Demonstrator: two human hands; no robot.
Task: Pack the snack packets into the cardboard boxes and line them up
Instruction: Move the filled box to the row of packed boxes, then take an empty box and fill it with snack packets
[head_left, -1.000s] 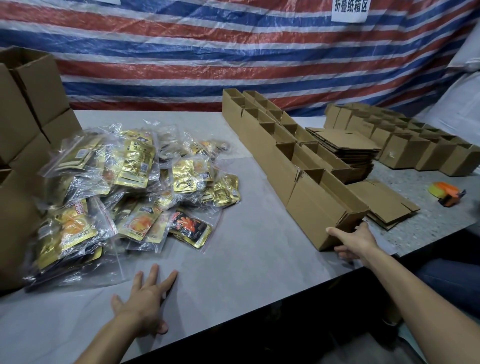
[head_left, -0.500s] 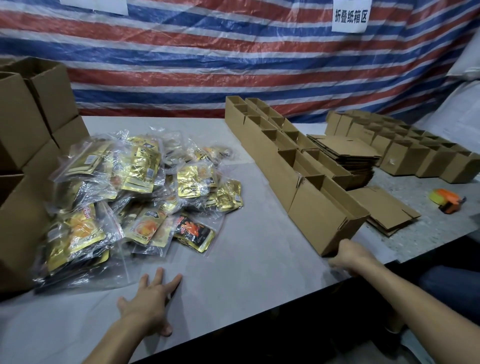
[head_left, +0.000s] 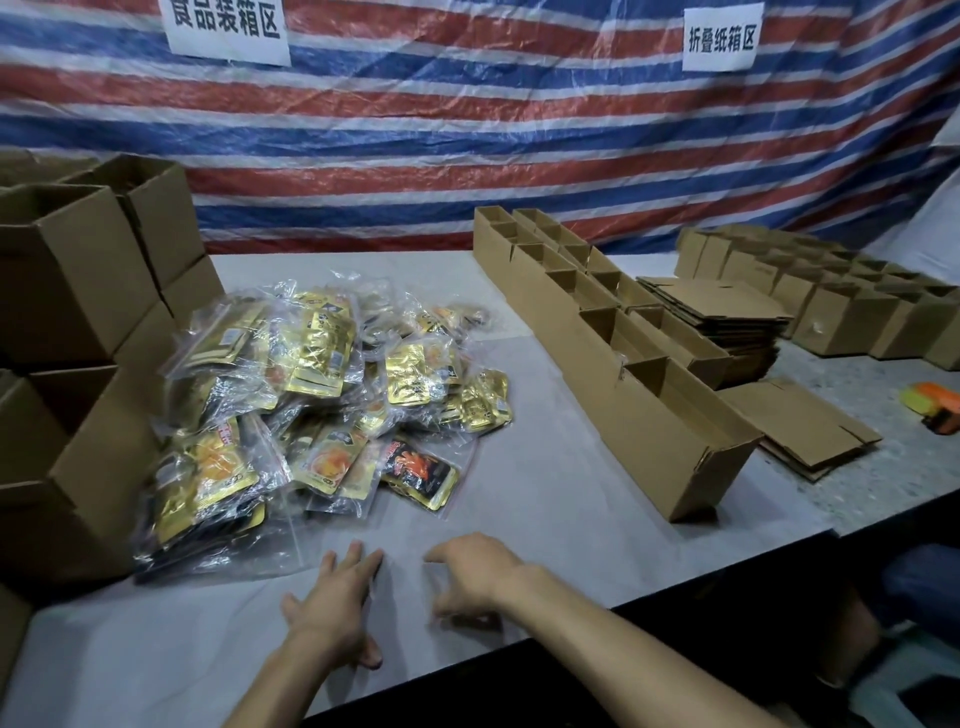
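Both empty: left grip (head_left: 332, 608) flat, fingers splayed on the tabletop (head_left: 545, 499), right grip (head_left: 472, 577) loosely curled beside it; snack packets (head_left: 311, 405) heaped just ahead-left, nearer the left; cardboard boxes (head_left: 623, 364) off right, row running away.

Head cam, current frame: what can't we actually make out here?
Row of open brown cardboard boxes: near walls hide their floors in the head view; contents unknown.
Pile of clear-bagged gold snack packets: upper bags cover lower ones; count unknown.
Right hand: fingertips blurred; contact with the grey table unclear.
Orange and yellow tool: cut off by the right edge; type unclear.
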